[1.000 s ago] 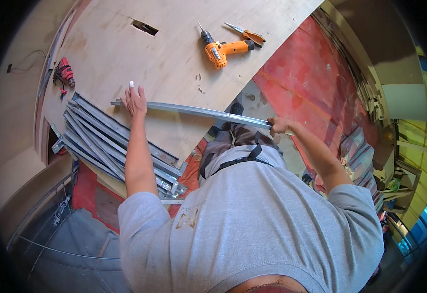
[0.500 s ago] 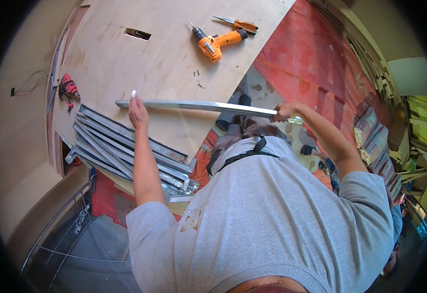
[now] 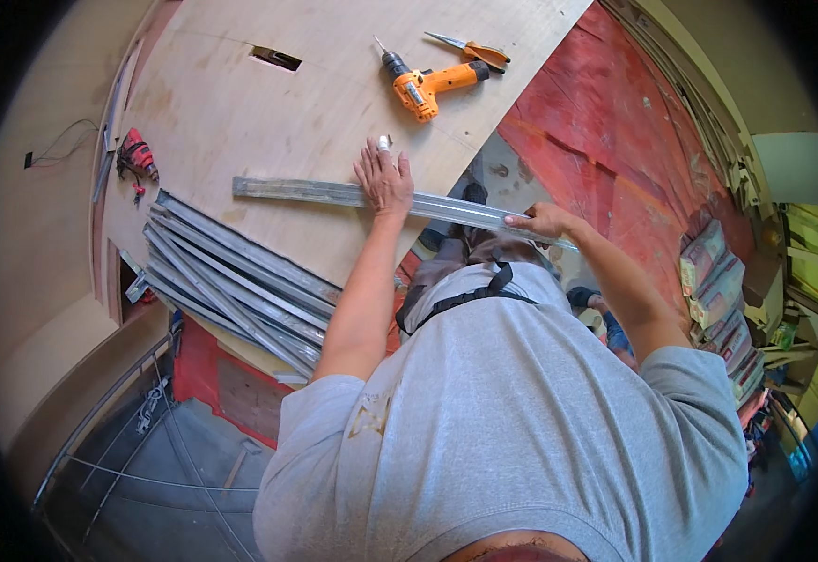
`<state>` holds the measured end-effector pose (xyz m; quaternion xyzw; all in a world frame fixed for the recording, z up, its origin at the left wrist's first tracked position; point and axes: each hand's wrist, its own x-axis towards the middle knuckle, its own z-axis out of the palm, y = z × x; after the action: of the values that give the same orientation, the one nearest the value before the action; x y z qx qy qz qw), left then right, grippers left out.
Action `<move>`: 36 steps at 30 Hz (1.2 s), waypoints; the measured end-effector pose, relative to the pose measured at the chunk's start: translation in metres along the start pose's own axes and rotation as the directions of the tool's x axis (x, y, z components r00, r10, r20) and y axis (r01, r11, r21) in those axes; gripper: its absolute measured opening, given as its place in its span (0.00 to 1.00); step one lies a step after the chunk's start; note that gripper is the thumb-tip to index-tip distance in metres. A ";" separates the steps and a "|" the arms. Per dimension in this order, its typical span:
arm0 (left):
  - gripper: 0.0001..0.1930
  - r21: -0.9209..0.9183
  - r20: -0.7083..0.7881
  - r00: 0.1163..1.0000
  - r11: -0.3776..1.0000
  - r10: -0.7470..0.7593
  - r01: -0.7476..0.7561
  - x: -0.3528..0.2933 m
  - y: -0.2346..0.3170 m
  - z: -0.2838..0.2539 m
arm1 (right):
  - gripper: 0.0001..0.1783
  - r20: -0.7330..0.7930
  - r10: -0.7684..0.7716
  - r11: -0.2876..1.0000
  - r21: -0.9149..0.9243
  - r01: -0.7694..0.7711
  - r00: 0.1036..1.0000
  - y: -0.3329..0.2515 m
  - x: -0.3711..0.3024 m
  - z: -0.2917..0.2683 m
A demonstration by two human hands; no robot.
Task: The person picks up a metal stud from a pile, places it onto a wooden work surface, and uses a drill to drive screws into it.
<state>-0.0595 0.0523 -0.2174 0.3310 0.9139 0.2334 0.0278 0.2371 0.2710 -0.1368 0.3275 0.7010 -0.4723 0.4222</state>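
Had right hand (image 3: 546, 221) grasping metal channel (image 3: 296, 191) near its right end, with thumb on top and fingers mostly hidden. Had left hand (image 3: 386, 184) palm down over the middle, fingers outstretched, not wrapped round; could not tell how firmly pressed. Saw channel lying across corner of plywood board (image 3: 231, 112), left part over wood, right part out past edge; could not tell if touching wood. Judged light for its length, stiff lengthwise but thin-walled, likely to twist or dent if squeezed; probably slippery, with perhaps sharp edges. Judged best held near both ends, keeping fingers off rims. Noted pile of similar channels (image 3: 240, 281) to the left, orange drill (image 3: 418, 95) and orange-handled snips (image 3: 472, 49) beyond left hand.
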 end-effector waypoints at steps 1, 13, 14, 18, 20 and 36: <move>0.34 -0.004 0.007 1.000 1.000 0.003 -0.003 -0.002 0.005 0.007 | 0.65 -0.021 -0.023 0.999 -0.026 0.023 1.000 0.007 0.006 0.004; 0.38 0.185 -0.047 0.973 0.956 -0.225 0.229 0.006 0.021 0.023 | 0.67 -0.047 0.090 0.993 -0.077 -0.094 0.995 -0.008 -0.005 0.003; 0.37 0.197 -0.029 0.971 0.951 -0.235 0.236 0.006 0.021 0.021 | 0.67 -0.053 0.109 0.991 -0.071 -0.113 0.993 -0.009 -0.006 0.003; 0.36 0.261 -0.021 0.977 0.942 -0.213 0.211 0.004 0.020 0.020 | 0.66 -0.050 0.123 0.991 -0.053 -0.125 0.991 -0.012 -0.005 0.008; 0.36 0.285 -0.021 0.979 0.937 -0.203 0.200 0.005 0.022 0.021 | 0.66 -0.031 0.144 0.988 -0.043 -0.145 0.989 -0.011 -0.001 0.005; 0.34 0.272 -0.074 0.982 0.943 -0.176 0.190 0.001 0.016 0.026 | 0.67 -0.041 0.107 0.990 -0.087 -0.111 0.993 -0.007 0.002 0.006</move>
<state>-0.0456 0.0746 -0.2336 0.2397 0.9647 0.1071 -0.0195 0.2319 0.2632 -0.1366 0.3548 0.7100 -0.4108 0.4486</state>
